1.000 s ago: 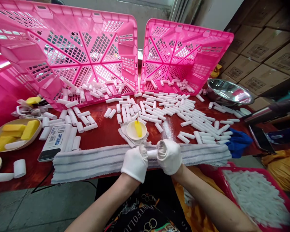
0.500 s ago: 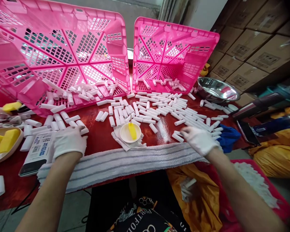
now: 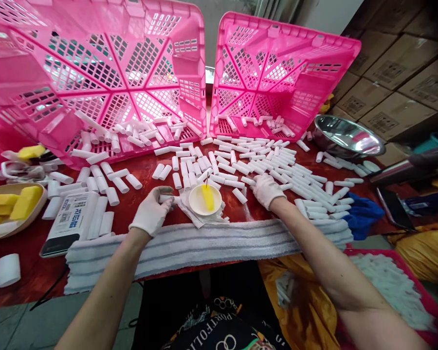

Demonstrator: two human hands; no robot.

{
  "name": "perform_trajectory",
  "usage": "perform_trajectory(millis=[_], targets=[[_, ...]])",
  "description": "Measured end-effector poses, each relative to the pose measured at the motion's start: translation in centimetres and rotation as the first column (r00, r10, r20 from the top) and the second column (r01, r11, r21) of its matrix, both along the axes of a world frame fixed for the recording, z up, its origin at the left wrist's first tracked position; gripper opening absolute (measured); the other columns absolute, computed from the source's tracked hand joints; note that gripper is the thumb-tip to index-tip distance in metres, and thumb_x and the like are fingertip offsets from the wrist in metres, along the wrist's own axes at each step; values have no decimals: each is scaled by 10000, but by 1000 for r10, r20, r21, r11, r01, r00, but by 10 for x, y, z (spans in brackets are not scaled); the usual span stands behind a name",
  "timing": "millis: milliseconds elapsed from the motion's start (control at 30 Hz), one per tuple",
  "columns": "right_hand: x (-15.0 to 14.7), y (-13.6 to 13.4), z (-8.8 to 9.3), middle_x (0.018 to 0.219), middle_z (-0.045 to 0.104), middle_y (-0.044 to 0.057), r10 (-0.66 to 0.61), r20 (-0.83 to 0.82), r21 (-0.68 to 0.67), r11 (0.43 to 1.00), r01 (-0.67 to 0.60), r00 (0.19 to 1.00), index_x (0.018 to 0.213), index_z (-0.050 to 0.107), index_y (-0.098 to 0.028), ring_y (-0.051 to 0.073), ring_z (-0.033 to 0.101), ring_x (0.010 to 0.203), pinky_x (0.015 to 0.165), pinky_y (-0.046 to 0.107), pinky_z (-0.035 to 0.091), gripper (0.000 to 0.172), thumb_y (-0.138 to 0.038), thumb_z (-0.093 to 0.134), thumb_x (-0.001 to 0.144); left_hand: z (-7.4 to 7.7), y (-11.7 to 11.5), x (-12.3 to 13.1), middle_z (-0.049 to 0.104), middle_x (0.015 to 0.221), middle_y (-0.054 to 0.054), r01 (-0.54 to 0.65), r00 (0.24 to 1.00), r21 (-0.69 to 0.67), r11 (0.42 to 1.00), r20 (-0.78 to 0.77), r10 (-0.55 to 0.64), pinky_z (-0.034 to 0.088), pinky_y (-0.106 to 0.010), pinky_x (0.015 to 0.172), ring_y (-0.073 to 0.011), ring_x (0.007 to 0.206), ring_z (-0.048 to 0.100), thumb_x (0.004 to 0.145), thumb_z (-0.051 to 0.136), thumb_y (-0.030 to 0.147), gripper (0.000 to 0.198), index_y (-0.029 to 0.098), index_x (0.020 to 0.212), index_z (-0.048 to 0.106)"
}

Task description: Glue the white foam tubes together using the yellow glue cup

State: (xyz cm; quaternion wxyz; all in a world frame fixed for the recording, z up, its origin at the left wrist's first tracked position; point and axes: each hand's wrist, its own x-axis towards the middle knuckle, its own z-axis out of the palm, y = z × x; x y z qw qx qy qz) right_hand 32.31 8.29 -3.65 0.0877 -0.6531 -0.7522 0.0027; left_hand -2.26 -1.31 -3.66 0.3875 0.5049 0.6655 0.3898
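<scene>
One short, plain white tube (image 3: 167, 198)

One short white tube (image 3: 167, 198) sits level in the fingers (image 3: 159, 195) of the left hand (image 3: 151, 212); identical loose tubes (image 3: 284, 167) lie scattered nearby.

Both bare forearms reach forward from the lower edge of the view, converging slightly. The white-gloved left hand (image 3: 151, 213) lies palm down, fingertips pinched together toward the right. The white-gloved right hand (image 3: 265, 189) lies palm down further forward, fingers bent downward, their closure hidden beneath its back.
</scene>
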Motion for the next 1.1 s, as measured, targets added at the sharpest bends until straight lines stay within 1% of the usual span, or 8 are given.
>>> perform_trajectory(millis=[100,167,267,367,533,700,900,1100], targets=[[8,-9,6,787,611,143,-67,-26,-4,998,67,997,801,597,-106,229,562,754,675,328,421,205,-305,550,782,-11,3,15,654,864,-56,-32,995,48,998,94,27,493,-309,782,-172,793,623,639,655,373,444,145,1005,548],[5,-20,16,758,626,101,-72,-260,-31,997,67,963,887,611,-114,187,566,676,629,295,428,263,-348,524,805,-15,3,21,660,894,-59,-48,998,71,996,40,45,488,-314,807,-178,819,621,622,675,373,440,151,986,565],[-21,-38,29,805,654,62,9,-690,-139,980,-145,724,1065,595,-138,146,581,656,586,254,444,406,-449,481,831,-11,1,27,663,976,-59,-26,997,56,998,-66,30,468,-321,864,-180,875,620,692,613,381,433,178,1072,571],[-59,-46,27,722,645,28,2,-850,-225,903,-366,526,1087,599,-148,118,562,576,515,230,436,452,-493,477,823,0,-2,31,651,1047,-71,28,981,8,1000,-193,-26,446,-321,908,-192,939,608,731,572,376,410,178,1089,594],[-88,-33,3,751,655,33,94,-739,-150,942,-299,667,870,645,-143,126,585,632,569,237,467,261,-368,524,815,7,-4,34,629,1098,-101,86,945,-4,996,-315,-83,422,-327,940,-214,1004,586,748,549,321,388,150,1092,597],[-77,-43,-15,896,652,42,341,-684,129,927,-353,645,906,627,-180,159,608,841,789,294,495,209,-344,576,786,2,-6,38,637,1073,-96,18,947,29,999,-320,-8,437,-311,908,-210,979,594,777,521,328,384,161,1116,583],[-83,-49,-15,947,673,35,197,-771,-33,937,-347,606,1015,612,-189,154,629,851,781,278,507,276,-372,514,834,7,-7,47,639,1037,-109,-52,923,9,999,-381,51,454,-338,850,-236,944,601,818,465,383,388,179,1135,559],[-74,-45,-17,751,654,57,400,-519,89,904,-417,755,879,687,-170,195,606,774,767,336,478,252,-358,531,819,7,-4,45,644,1027,-98,-61,909,-22,998,-415,46,450,-327,847,-226,937,601,813,479,341,361,192,1131,558]])
